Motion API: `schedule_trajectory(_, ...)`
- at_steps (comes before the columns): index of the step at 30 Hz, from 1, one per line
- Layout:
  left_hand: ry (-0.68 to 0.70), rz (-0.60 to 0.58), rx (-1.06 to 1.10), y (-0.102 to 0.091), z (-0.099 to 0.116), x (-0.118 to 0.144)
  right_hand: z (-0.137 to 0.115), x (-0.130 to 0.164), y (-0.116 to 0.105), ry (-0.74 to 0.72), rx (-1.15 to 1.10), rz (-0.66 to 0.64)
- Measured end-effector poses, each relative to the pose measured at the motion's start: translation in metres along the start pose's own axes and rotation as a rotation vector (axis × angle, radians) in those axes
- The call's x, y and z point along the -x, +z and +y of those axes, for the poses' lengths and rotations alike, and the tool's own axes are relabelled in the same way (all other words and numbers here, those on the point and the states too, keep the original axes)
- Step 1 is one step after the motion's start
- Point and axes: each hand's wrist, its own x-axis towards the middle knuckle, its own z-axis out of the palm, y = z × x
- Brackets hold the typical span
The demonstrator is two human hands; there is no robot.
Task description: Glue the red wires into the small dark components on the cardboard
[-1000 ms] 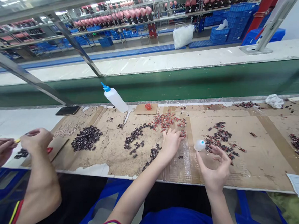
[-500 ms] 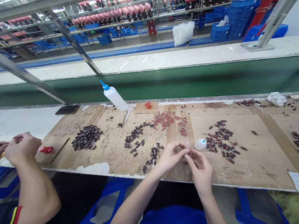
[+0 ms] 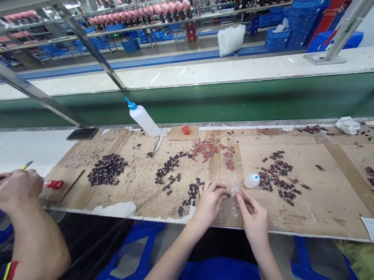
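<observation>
Above the cardboard at the table's front, my left hand (image 3: 210,200) pinches a small dark part (image 3: 228,195) between thumb and fingertips. My right hand (image 3: 252,213) faces it a short way off, thumb and forefinger pressed together on something too tiny to make out. Just beyond the right hand lies a small white bottle (image 3: 251,180) with a blue tip. Loose black parts (image 3: 193,193) lie close by my left hand. Farther back is a spread of small red parts (image 3: 205,149). Dark-and-red pieces (image 3: 278,173) are heaped to the right of the bottle.
A white squeeze bottle (image 3: 145,120) with a blue nozzle leans at the back. A red cap (image 3: 185,130) sits on a cardboard piece. Left are a black heap (image 3: 107,170), a phone-like black slab (image 3: 82,134) and a co-worker's hands (image 3: 19,189). A green barrier (image 3: 208,103) runs behind.
My hands have moved apart from fingertip contact, leaving a small gap. The left hand has turned, its back now more upward. The co-worker's hands at left have shifted slightly left.
</observation>
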Motion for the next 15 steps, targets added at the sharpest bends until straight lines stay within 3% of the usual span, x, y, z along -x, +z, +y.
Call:
schedule_trajectory(7,0.000,0.026,0.159,-0.001,0.002,0.001,-0.004,0.002,0.005,0.045,-0.031,-0.029)
schedule_trajectory(15,0.088,0.075,0.353,-0.002,-0.001,0.006,-0.011,0.000,0.006,0.069,-0.104,-0.080)
